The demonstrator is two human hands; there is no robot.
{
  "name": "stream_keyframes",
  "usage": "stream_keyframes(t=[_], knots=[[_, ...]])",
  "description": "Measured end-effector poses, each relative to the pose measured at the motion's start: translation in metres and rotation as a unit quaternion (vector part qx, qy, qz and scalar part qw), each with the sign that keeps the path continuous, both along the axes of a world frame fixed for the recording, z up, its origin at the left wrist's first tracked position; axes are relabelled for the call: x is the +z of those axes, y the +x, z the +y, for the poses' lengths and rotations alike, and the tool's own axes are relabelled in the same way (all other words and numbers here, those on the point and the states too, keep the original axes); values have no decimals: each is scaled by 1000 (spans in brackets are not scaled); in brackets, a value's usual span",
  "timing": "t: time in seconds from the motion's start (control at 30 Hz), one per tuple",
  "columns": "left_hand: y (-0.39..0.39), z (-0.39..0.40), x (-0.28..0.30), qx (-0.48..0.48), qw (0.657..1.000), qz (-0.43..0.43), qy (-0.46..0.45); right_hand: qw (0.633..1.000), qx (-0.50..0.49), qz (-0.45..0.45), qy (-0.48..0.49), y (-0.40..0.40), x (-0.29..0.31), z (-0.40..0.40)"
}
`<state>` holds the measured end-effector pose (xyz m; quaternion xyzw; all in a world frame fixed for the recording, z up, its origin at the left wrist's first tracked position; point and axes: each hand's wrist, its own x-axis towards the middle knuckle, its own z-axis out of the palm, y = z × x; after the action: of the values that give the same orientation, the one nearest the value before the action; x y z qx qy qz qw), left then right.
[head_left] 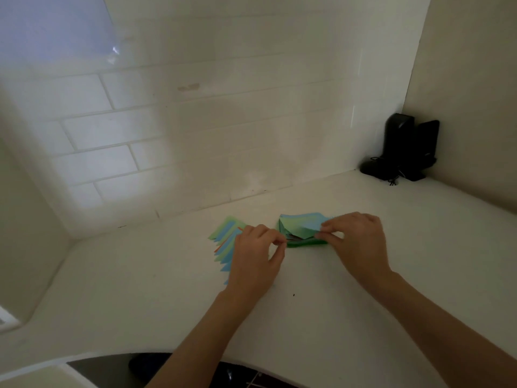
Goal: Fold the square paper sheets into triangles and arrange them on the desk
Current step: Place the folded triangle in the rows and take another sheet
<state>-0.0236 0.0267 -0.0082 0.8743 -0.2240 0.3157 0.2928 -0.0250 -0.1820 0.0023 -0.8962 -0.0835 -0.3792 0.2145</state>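
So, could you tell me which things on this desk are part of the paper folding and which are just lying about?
Part of the job:
- stack of square sheets, top blue sheet lifted
- fanned row of folded triangles
- left hand, pinching the sheet's left corner
- right hand, pinching its right edge
- desk

Just lying about:
- black device with cable, back right corner

Blue-green square sheets (pixel 303 229) stacked on desk, top one lifted, curling; folded triangles (pixel 225 242) fanned in overlapping row beside, left.
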Motion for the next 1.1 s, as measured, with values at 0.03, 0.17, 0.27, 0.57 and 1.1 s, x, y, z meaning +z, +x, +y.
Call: stream_keyframes(t=[0.03,0.17,0.27,0.57,1.1], knots=[[-5,-1,3,0,1000,-15,2,1000,5,-26,-4,-11,5,-7],[-38,-26,7,-113,993,21,-7,999,27,-43,-9,-63,-4,-30],[-59,-46,-8,-218,970,96,47,999,46,-11,-22,-94,-18,-34],[-79,-67,-36,-205,970,127,26,990,96,107,2,-121,-47,-46],[-73,-74,-34,-191,963,181,-56,979,84,158,94,-120,-46,-45]])
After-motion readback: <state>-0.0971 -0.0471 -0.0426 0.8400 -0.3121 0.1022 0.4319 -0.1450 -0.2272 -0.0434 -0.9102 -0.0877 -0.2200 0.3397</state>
